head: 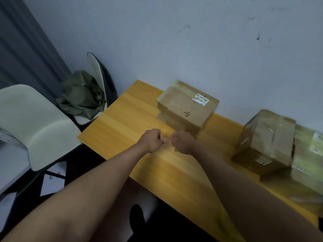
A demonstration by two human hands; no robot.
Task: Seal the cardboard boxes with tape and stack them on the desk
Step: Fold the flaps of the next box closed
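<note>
A stack of taped cardboard boxes [187, 105] stands near the far left corner of the yellow desk [122, 116], against the wall. At the right a second group sits: a box wrapped in clear tape [269, 137] lies tilted on a flatter box [253, 163], with a further box [309, 163] at the frame's edge. My left hand [152, 140] and my right hand [183, 142] hover close together over the desk, just in front of the left stack. Both have curled fingers, knuckles facing each other. I see nothing plainly held; no tape roll is in view.
A pale chair [40, 126] stands left of the desk. Behind it a second chair [95, 70] carries a crumpled green cloth [82, 96]. The white wall runs along the desk's far side. A dark shoe [137, 217] is on the floor below the desk edge.
</note>
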